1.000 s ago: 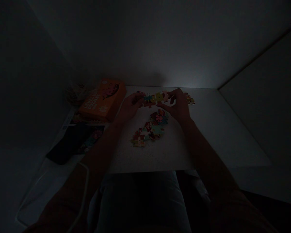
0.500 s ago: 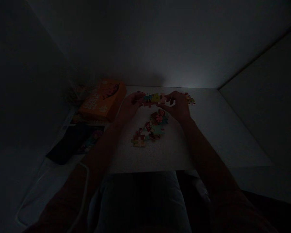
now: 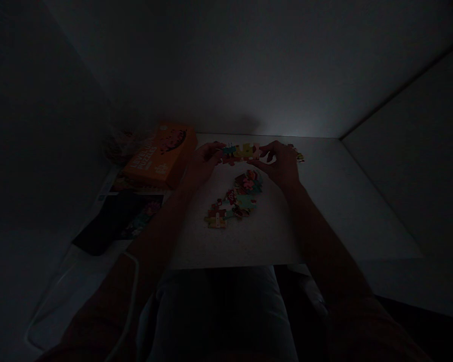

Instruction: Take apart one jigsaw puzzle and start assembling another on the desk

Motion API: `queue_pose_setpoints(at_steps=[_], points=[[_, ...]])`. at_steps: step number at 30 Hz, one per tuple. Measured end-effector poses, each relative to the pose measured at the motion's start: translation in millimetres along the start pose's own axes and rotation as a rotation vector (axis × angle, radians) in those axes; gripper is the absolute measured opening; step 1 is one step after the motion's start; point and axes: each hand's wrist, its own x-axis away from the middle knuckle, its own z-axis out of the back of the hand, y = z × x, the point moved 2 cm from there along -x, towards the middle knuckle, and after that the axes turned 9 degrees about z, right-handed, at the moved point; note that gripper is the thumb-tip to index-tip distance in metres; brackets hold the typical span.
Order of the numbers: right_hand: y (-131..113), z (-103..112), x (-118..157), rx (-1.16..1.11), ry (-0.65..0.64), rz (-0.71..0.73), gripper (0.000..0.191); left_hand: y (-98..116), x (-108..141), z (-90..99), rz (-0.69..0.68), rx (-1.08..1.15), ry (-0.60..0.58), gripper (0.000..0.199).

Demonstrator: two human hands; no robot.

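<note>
In dim light, both my hands pinch the ends of a strip of joined jigsaw puzzle pieces [image 3: 243, 152], coloured teal, yellow and pink. My left hand [image 3: 204, 162] is closed on the strip's left end. At the other end, the fingertips of my right hand [image 3: 278, 163] grip the pink part. Nearer to me on the white table lies a group of puzzle pieces [image 3: 232, 203], some overlapping. More puzzle pieces [image 3: 296, 153] show behind my right hand, which partly hides them.
On the left stands an orange puzzle box [image 3: 159, 155], with a clear plastic bag [image 3: 119, 146] behind it. A black phone-like object [image 3: 105, 223] rests on a dark printed picture [image 3: 145, 217]. A pale cable [image 3: 133, 296] crosses by my left forearm. Walls enclose the table [image 3: 340, 201].
The puzzle strip looks slightly lower and wider between my hands. My right hand has shifted a little to the right. The pieces on the table are unmoved.
</note>
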Motion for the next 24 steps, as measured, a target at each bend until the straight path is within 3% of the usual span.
queue_pose_setpoints(at_steps=[24], points=[[3.1, -2.3, -0.8, -0.117, -0.054, -0.004, 0.047, 0.2, 2.1, -0.1, -0.022, -0.040, -0.003, 0.028]])
